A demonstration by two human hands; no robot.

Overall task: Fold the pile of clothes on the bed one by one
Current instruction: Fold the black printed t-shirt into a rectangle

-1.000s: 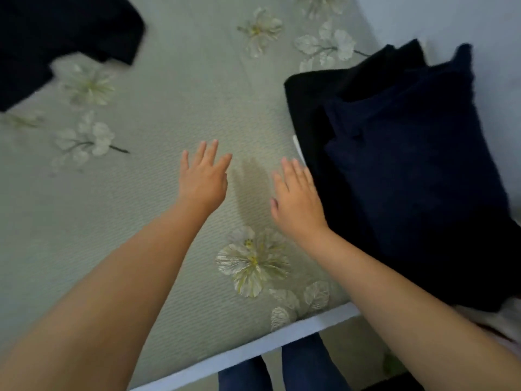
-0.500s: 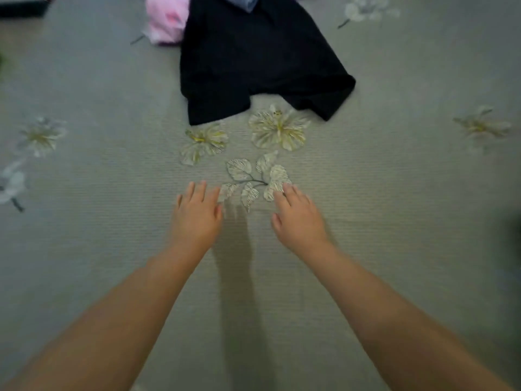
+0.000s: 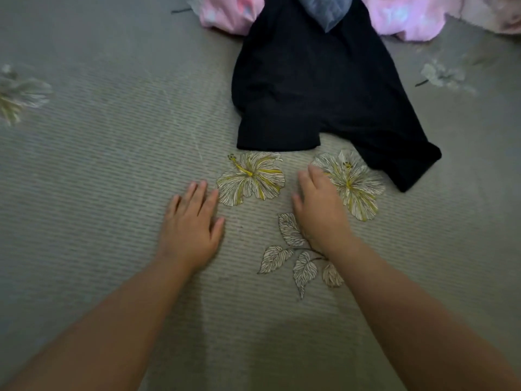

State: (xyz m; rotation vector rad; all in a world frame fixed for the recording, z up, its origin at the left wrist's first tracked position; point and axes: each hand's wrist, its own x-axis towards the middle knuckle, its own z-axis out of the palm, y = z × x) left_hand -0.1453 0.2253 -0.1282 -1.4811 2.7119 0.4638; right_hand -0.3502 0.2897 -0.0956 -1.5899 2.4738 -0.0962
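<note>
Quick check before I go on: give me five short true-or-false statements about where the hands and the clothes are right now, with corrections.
1. Both hands hold nothing. True: left hand and right hand are open above the bedsheet.
2. The right hand grips the black garment. False: it is apart from it.
3. Pink clothes lie behind the black garment. True.
4. The black garment is neatly folded. False: it lies spread and rumpled.
5. A grey-blue cloth lies over the black garment's far end. True.

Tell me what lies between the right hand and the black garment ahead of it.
In the head view, only bedsheet: a printed hibiscus flower separates the right hand from the black garment. No clothing lies there.
</note>
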